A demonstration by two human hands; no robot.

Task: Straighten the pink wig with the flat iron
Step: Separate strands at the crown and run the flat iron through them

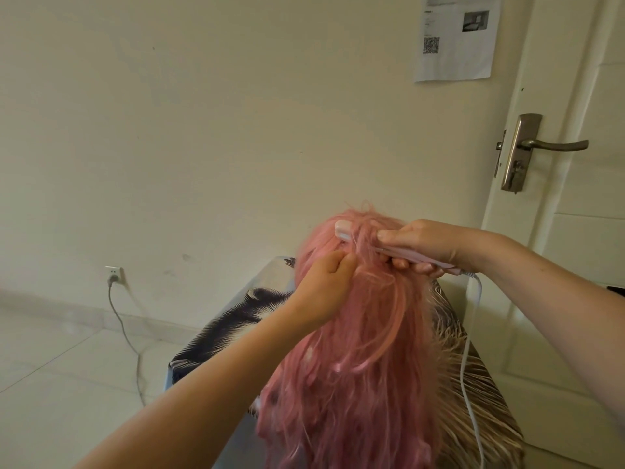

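The pink wig [358, 350] stands upright in the middle of the view, its long strands falling toward me. My right hand [429, 243] grips a slim pink flat iron [358, 240] held across the wig's crown, with a lock of hair caught between its plates. The iron's white tip sticks out at the left. My left hand [324, 286] pinches a strand of pink hair just below the iron, on the crown's left side.
The iron's white cord [468, 350] hangs down on the right over a table with a dark-and-tan patterned cover [236, 319]. A wall socket with a grey cable [115, 275] sits low left. A door with a metal handle [541, 145] stands at right.
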